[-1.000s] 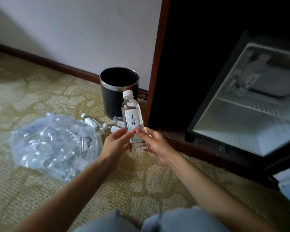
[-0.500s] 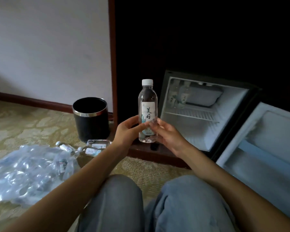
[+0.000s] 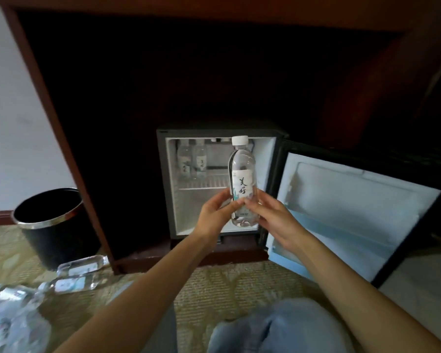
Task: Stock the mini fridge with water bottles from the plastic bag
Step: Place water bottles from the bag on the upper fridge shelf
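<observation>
Currently, one water bottle, upright, pinched low by left hand and right hand before the open mini fridge; best kept vertical, set beside two bottles at shelf's left rear corner.

**Patterned carpet and fridge shelf, and what rests on them**

On the green-gold patterned carpet a black waste bin with a metal rim stands upright against the wooden cabinet. Just in front of the bin, a water bottle lies on its side, and a second bottle lies beside it, near the crumpled plastic bag at the lower left. Inside the open mini fridge, the wire shelf carries two upright bottles at its left end.
</observation>
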A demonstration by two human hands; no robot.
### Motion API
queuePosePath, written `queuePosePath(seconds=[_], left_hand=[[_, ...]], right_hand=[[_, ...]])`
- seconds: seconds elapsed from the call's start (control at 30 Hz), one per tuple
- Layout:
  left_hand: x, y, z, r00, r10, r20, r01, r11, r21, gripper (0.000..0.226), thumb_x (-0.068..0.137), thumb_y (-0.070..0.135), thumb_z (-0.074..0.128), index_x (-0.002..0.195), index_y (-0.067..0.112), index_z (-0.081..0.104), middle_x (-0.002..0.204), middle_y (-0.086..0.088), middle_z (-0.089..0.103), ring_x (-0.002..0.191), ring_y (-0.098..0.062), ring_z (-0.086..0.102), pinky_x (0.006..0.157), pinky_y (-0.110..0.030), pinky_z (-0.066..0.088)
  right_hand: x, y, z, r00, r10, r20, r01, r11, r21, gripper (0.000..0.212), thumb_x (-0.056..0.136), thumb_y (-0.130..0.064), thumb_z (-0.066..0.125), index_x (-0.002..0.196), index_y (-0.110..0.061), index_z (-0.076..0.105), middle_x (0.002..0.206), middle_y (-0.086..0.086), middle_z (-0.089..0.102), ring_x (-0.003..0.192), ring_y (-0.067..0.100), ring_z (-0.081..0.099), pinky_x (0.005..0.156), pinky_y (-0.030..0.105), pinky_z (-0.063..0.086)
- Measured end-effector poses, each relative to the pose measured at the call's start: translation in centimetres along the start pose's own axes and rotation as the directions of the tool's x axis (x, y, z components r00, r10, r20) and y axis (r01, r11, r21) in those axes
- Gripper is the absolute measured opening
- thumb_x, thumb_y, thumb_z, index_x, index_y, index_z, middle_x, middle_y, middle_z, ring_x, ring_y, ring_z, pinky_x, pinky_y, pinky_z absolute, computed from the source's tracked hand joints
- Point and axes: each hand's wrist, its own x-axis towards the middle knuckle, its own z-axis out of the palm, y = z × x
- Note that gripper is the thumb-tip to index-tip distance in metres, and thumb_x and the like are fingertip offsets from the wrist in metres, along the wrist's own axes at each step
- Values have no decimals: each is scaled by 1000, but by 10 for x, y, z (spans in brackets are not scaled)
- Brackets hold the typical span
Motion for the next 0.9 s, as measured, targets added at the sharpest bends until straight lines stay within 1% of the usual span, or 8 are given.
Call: queuePosePath(seconds=[0.1, 0.23, 0.37, 0.47, 0.57, 0.67, 0.77, 0.9], left_hand=[[7, -17, 9, 999, -22, 43, 23, 1000, -21, 35, 86, 13, 65, 121, 12, 61, 118, -8, 67, 111, -26, 63, 96, -39, 50], [12, -28, 6, 996, -37, 76, 36, 999, 18, 37, 87, 13, 65, 123, 15, 59, 117, -3, 69, 109, -20, 65, 93, -33, 52], [25, -9, -5, 1000, -29, -9, 29, 995, 98, 28, 89, 15, 64, 117, 12, 63, 110, -4, 71, 100, -20, 68, 79, -23, 54], [37, 16, -12, 998, -45, -47, 55, 970, 235, 26, 89, 20, 64, 114, 12, 63, 108, -6, 70, 100, -23, 67, 87, -33, 53], [43, 29, -25, 999, -27, -42, 38, 956, 291, 24, 90, 21, 64, 113, 14, 64, 112, -6, 68, 105, -22, 65, 94, -37, 50], [37, 21, -46, 997, -58, -45, 69, 945, 320, 27, 90, 20, 63, 117, 16, 64, 113, -4, 69, 107, -22, 64, 96, -39, 50], [31, -2, -59, 993, -96, -64, 110, 955, 277, 30, 90, 21, 63, 119, 16, 62, 116, -5, 68, 109, -23, 63, 101, -45, 47], [39, -25, -59, 984, -174, -31, 176, 947, 267, 23, 90, 19, 63, 113, 19, 64, 113, -6, 68, 109, -23, 64, 102, -47, 45]], right_hand=[[-5, 7, -18, 1000, 5, -23, -5, 999, -37, 53, 64, -53, 75, 115, -42, 64, 123, -9, 65, 115, 14, 61, 107, 45, 41], [3, 12, -29, 998, 64, 1, -64, 995, -70, 61, 62, -52, 77, 120, -40, 61, 126, -11, 62, 117, 11, 59, 107, 44, 42], [25, 10, -13, 997, 57, 61, -59, 998, 26, 43, 67, -45, 75, 109, -44, 66, 117, -11, 68, 111, 9, 63, 106, 39, 42], [45, 9, 0, 999, 30, 39, -36, 983, 178, 53, 73, -40, 71, 125, -31, 59, 120, -5, 68, 115, 14, 61, 107, 42, 41], [57, 7, 11, 999, 12, 47, -22, 977, 211, 52, 76, -37, 69, 126, -31, 57, 120, -4, 68, 114, 13, 62, 102, 37, 44], [57, 15, 24, 997, 43, 64, -51, 989, 138, 50, 73, -40, 71, 120, -31, 60, 116, -6, 69, 109, 12, 64, 91, 30, 50], [53, 28, 30, 998, 65, 8, -65, 998, 26, 44, 71, -45, 72, 114, -35, 64, 110, -11, 70, 103, 7, 66, 79, 23, 50], [55, 45, 20, 995, 93, -40, -94, 995, -28, 45, 77, -40, 72, 120, -31, 62, 110, -7, 70, 100, 9, 68, 77, 23, 55]])
